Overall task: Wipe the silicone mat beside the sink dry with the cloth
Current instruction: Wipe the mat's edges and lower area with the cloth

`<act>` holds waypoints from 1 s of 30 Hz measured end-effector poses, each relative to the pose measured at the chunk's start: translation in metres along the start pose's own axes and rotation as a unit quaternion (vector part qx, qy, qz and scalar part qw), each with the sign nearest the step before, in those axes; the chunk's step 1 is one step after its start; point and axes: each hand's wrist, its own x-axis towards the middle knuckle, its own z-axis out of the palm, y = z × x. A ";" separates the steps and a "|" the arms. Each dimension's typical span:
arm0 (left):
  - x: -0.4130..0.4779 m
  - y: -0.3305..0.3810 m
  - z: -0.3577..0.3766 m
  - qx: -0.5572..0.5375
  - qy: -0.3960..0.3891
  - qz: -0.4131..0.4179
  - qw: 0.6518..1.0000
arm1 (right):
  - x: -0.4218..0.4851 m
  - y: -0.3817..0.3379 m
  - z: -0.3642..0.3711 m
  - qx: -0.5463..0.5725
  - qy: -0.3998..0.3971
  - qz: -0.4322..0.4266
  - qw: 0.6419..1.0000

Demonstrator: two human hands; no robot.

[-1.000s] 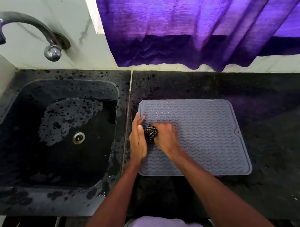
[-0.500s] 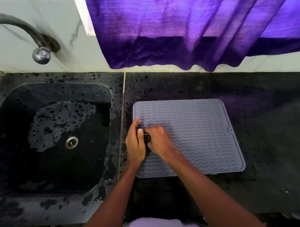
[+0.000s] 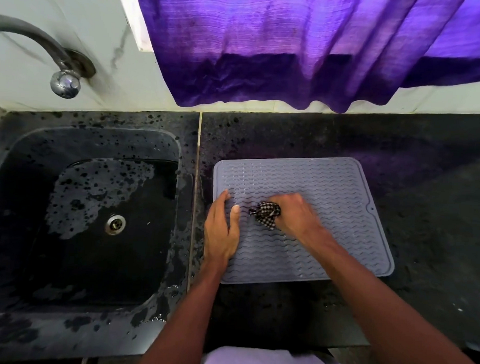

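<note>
Left hand (image 3: 222,230) lies flat, fingers toward 12 o'clock; right hand (image 3: 295,213), at its 3 o'clock, grips the cloth (image 3: 266,216).

The grey mat (image 3: 328,201) lies on the dark counter (image 3: 427,243) just right of the wet sink (image 3: 99,138); the right hand (image 3: 295,213) grips a bunched checked cloth (image 3: 266,214) on it; the left hand (image 3: 222,230) (fingers straight) rests on the mat's left edge.

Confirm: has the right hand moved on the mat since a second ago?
Yes. The right hand and cloth slid rightward on the mat, away from its left edge.
</note>
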 end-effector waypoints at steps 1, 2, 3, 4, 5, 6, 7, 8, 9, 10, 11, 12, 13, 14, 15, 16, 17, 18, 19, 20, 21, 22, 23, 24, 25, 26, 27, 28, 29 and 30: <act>0.000 0.000 0.000 0.000 0.000 -0.001 1.000 | 0.000 0.009 -0.006 -0.004 -0.008 0.011 1.000; 0.000 0.001 0.000 0.000 0.000 -0.001 1.000 | -0.001 0.019 -0.012 -0.010 -0.015 0.022 1.000; 0.000 0.001 0.001 0.001 -0.001 -0.002 1.000 | -0.003 0.028 -0.018 -0.014 -0.019 0.035 0.999; -0.001 0.001 0.001 0.003 -0.002 -0.002 1.000 | -0.005 0.037 -0.023 -0.016 -0.019 0.044 0.999; -0.001 0.001 0.001 0.005 -0.004 -0.002 1.000 | -0.007 0.046 -0.028 -0.018 -0.013 0.055 0.998; -0.001 0.000 0.001 0.007 -0.007 -0.001 1.000 | -0.009 0.055 -0.031 -0.017 -0.006 0.069 0.997; -0.002 0.000 0.001 0.010 -0.010 0.000 1.000 | -0.012 0.060 -0.035 -0.016 -0.003 0.082 0.997; -0.002 0.000 0.001 0.013 -0.012 0.000 1.000 | -0.014 0.065 -0.037 -0.019 -0.002 0.087 0.996; -0.002 0.000 0.002 0.017 -0.013 0.000 1.000 | -0.016 0.066 -0.040 -0.029 -0.002 0.085 0.996; -0.003 0.000 0.002 0.022 -0.013 -0.001 1.000 | -0.017 0.064 -0.041 -0.038 0.002 0.077 0.996; -0.003 0.001 0.004 0.027 -0.013 -0.001 1.000 | -0.017 0.060 -0.042 -0.039 0.011 0.065 0.997; -0.003 0.001 0.004 0.032 -0.013 0.000 0.999 | -0.016 0.054 -0.042 -0.032 0.024 0.049 0.998; -0.003 0.001 0.005 0.036 -0.014 0.003 0.999 | -0.014 0.047 -0.041 -0.019 0.032 0.035 0.999; -0.003 0.001 0.006 0.039 -0.014 0.006 0.999 | -0.012 0.042 -0.039 -0.005 0.032 0.024 0.999; -0.003 0.000 0.005 0.041 -0.013 0.007 0.999 | -0.010 0.038 -0.036 0.002 0.028 0.015 0.999; -0.003 -0.001 0.006 0.042 -0.011 0.008 0.999 | -0.009 0.038 -0.033 -0.001 0.020 0.013 1.000; -0.002 -0.001 0.006 0.044 -0.009 0.010 0.999 | -0.009 0.039 -0.030 -0.007 0.015 0.014 1.000; -0.002 -0.002 0.007 0.046 -0.009 0.012 0.999 | -0.010 0.043 -0.027 -0.006 0.015 0.018 1.000; -0.002 -0.002 0.007 0.048 -0.008 0.013 0.999 | -0.011 0.049 -0.025 0.003 0.018 0.021 1.000; -0.001 -0.002 0.007 0.051 -0.008 0.012 0.999 | -0.012 0.055 -0.023 0.009 0.021 0.026 0.999; -0.002 -0.002 0.007 0.053 -0.009 0.012 0.998 | -0.013 0.062 -0.022 0.011 0.020 0.031 0.999; -0.002 -0.001 0.007 0.056 -0.009 0.011 0.998 | -0.014 0.069 -0.023 0.012 0.019 0.036 0.999; -0.002 -0.001 0.007 0.059 -0.010 0.012 0.998 | -0.016 0.076 -0.025 0.015 0.021 0.041 0.999; -0.002 -0.001 0.007 0.062 -0.010 0.012 0.998 | -0.017 0.084 -0.027 0.019 0.021 0.051 0.998; -0.002 -0.002 0.007 0.064 -0.011 0.012 0.998 | -0.019 0.091 -0.032 0.020 0.020 0.059 0.998; -0.002 -0.002 0.007 0.065 -0.011 0.012 0.998 | -0.020 0.100 -0.037 0.019 0.018 0.067 0.997; -0.002 -0.002 0.007 0.066 -0.010 0.013 0.998 | -0.022 0.109 -0.042 0.016 0.017 0.076 0.997; -0.001 -0.002 0.007 0.066 -0.010 0.015 0.998 | -0.023 0.118 -0.048 0.015 0.017 0.083 0.996; -0.001 -0.002 0.007 0.068 -0.009 0.018 0.998 | -0.024 0.127 -0.052 0.014 0.013 0.090 0.996; -0.001 -0.002 0.007 0.068 -0.008 0.020 0.997 | -0.025 0.135 -0.057 0.014 0.009 0.094 0.995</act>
